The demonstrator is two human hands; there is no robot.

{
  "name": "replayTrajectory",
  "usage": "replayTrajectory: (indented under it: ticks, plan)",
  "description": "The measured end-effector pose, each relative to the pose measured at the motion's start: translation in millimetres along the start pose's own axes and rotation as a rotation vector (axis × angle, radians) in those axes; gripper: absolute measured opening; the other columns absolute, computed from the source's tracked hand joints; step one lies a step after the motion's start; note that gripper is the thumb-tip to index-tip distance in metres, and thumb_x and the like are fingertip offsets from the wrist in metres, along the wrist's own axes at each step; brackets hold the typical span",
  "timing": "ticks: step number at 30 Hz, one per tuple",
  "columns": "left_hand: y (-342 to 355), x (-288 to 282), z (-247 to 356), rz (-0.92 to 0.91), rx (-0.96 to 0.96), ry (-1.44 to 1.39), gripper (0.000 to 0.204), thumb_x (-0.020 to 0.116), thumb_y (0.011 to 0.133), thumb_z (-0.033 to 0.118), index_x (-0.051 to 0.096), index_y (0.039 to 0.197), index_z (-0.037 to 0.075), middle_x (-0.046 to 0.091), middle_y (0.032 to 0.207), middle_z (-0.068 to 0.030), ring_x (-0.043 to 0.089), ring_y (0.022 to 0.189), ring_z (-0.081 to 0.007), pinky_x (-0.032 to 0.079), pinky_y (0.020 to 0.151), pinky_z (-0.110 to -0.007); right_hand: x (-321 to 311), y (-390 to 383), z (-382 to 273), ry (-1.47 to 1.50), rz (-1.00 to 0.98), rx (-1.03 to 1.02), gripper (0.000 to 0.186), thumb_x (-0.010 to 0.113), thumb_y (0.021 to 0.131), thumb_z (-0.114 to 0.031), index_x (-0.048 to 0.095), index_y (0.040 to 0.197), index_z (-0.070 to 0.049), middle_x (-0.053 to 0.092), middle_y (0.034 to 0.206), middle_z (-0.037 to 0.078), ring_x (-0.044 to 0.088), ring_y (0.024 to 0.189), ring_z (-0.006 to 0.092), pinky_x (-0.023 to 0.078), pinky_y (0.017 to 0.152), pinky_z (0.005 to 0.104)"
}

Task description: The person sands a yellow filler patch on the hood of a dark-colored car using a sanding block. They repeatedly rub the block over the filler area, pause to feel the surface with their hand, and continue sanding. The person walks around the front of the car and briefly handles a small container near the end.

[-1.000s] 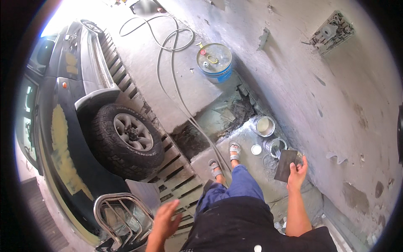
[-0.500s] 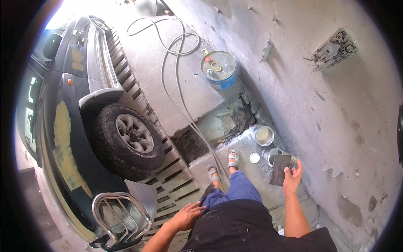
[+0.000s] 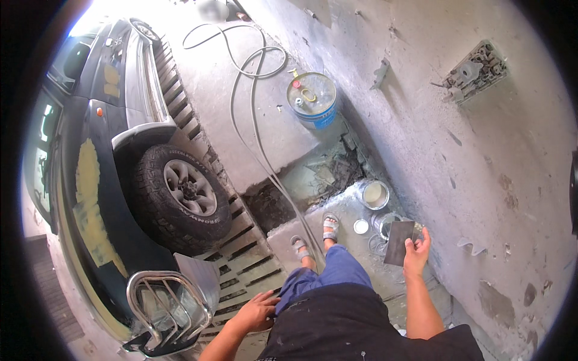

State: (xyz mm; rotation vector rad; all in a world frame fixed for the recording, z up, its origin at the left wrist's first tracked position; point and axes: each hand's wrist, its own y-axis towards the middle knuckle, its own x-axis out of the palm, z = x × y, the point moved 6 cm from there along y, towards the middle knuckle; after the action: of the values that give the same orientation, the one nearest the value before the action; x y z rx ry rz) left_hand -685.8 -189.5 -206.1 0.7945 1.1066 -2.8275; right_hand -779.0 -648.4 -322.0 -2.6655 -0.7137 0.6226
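Observation:
My right hand (image 3: 416,253) grips a dark, flat rectangular board (image 3: 400,243) by its right edge, thumb on top and fingers behind. Below the board, on the floor, stand an open metal can (image 3: 385,224) and another can with pale contents (image 3: 374,195). A round white lid (image 3: 360,227) lies beside them. My left hand (image 3: 259,311) hangs next to my blue shorts (image 3: 292,289) at the left hip, fingers stretched out and holding nothing I can see.
On the left stands a dark car (image 3: 99,156) with yellowish patches, its front wheel (image 3: 189,188) and chrome bar (image 3: 171,310) nearby. A hose (image 3: 256,129) crosses the floor past a broken pit (image 3: 271,207). A blue drum (image 3: 313,102) stands near the grey wall (image 3: 421,120).
The view has shifted slightly. My left hand has lowered a little beside my shorts, and a dark patch beside it no longer shows. My right hand keeps hold of the board.

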Motion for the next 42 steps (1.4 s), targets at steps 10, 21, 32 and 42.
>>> replayTrajectory:
  ticks: [10, 21, 32, 42]
  plan:
    - [-93.3, 35.2, 17.3, -0.2, -0.638, -0.509, 0.033, 0.059, 0.085, 0.018, 0.055, 0.115, 0.004, 0.063, 0.105, -0.0218, 0.062, 0.098, -0.0301, 0.046, 0.086, -0.036, 10.9, -4.1, 2.6, 0.007, -0.073, 0.005, 0.064, 0.058, 0.082, 0.004, 0.03, 0.139, -0.003, 0.042, 0.082, -0.003, 0.042, 0.069, 0.0054, 0.038, 0.063, 0.0189]
    - [-125.2, 67.7, 39.7, 0.081, -0.697, -1.14, 0.033, 0.054, 0.091, 0.004, 0.052, 0.123, -0.002, 0.061, 0.115, -0.0083, 0.056, 0.103, -0.0161, 0.043, 0.092, -0.03, 17.4, -11.1, 4.9, -0.103, -0.074, 0.0, 0.062, 0.061, 0.081, 0.002, 0.036, 0.137, -0.003, 0.039, 0.079, -0.003, 0.038, 0.066, 0.0057, 0.036, 0.063, 0.0189]
    - [-126.1, 108.2, 9.6, 0.37, -0.741, -1.338, 0.022, 0.06, 0.085, -0.003, 0.057, 0.107, -0.002, 0.063, 0.1, -0.0044, 0.057, 0.091, -0.0108, 0.045, 0.084, -0.025, -25.3, -13.1, 99.5, -0.325, -0.073, 0.005, 0.064, 0.062, 0.076, 0.001, 0.037, 0.135, -0.001, 0.048, 0.087, 0.004, 0.044, 0.069, 0.0114, 0.042, 0.063, 0.0259]
    - [-111.5, 76.8, 28.5, 0.286, -0.739, -1.375, 0.023, 0.059, 0.084, -0.004, 0.061, 0.107, -0.005, 0.064, 0.098, -0.0042, 0.058, 0.087, -0.0123, 0.046, 0.081, -0.026, -34.3, -20.5, 115.5, -0.537, -0.049, 0.028, 0.066, 0.063, 0.075, 0.001, 0.037, 0.135, -0.003, 0.055, 0.095, 0.009, 0.052, 0.074, 0.0179, 0.046, 0.071, 0.0311]
